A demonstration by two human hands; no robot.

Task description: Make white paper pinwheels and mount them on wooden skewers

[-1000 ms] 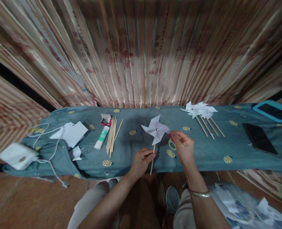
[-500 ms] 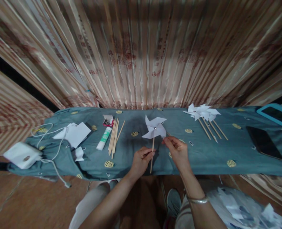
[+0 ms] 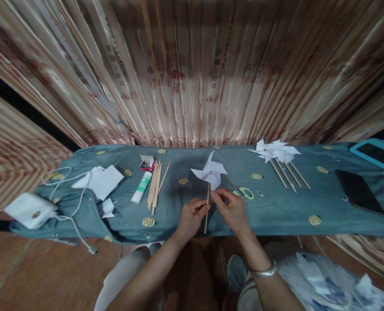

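In the middle of the head view is a white paper pinwheel (image 3: 210, 171) on a thin wooden stick, a small shiny pin at its centre. My left hand (image 3: 192, 218) pinches the stick partway down, with the pinwheel raised in front of me. The fingertips of my right hand (image 3: 231, 211) are closed at the pinwheel's lowest blade, just beside the stick; the exact contact point is partly hidden. Scissors (image 3: 246, 192) with yellow-green handles lie right behind my right hand, their blades partly out of sight.
Left of centre lie bare sticks (image 3: 155, 185), a glue stick (image 3: 142, 187) and an open pin box (image 3: 147, 163). Farther left are paper squares (image 3: 107, 181) and a white corded device (image 3: 31, 211). Finished pinwheels (image 3: 276, 151), a black phone (image 3: 359, 191) and a blue-framed device (image 3: 378, 154) lie right.
The pinwheel's blades have turned clockwise. My right hand has moved left and slightly down toward the stick, uncovering the scissors. My left hand keeps its hold almost unmoved.
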